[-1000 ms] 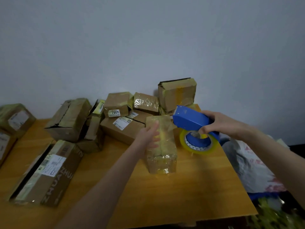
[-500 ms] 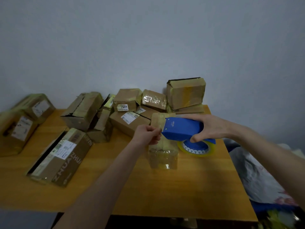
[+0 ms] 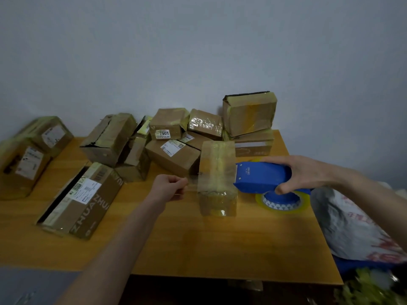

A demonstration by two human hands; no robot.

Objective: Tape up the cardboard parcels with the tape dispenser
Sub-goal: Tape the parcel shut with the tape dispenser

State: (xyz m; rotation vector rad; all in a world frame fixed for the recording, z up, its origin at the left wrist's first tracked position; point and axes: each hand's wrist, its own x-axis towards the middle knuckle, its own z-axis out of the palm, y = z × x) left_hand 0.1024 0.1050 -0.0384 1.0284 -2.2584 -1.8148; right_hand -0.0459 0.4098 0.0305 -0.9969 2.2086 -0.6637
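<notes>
At far left, a long brown carton (image 3: pixel 83 199) printed "ZHUAN ZHUAN" lies on the orange wooden desk (image 3: pixel 220 243). Our left hand (image 3: pixel 169 188) has its grip pinched on a clear tape strip (image 3: pixel 192 183), which runs to the upright, glossy, tape-wrapped parcel (image 3: pixel 217 179) at mid-desk. On the boxes piled behind, a white label (image 3: pixel 163 133) reads "7908". Our right hand (image 3: pixel 308 172) wraps its grip round the blue plastic tape dispenser (image 3: pixel 262 177), just right of the parcel, with its yellowish roll (image 3: pixel 282 209) underneath. Behind everything is a plain grey wall (image 3: pixel 198 51).

Wooden table (image 3: pixel 220 249); printed bag (image 3: pixel 352 227), perhaps plastic, beside it.
</notes>
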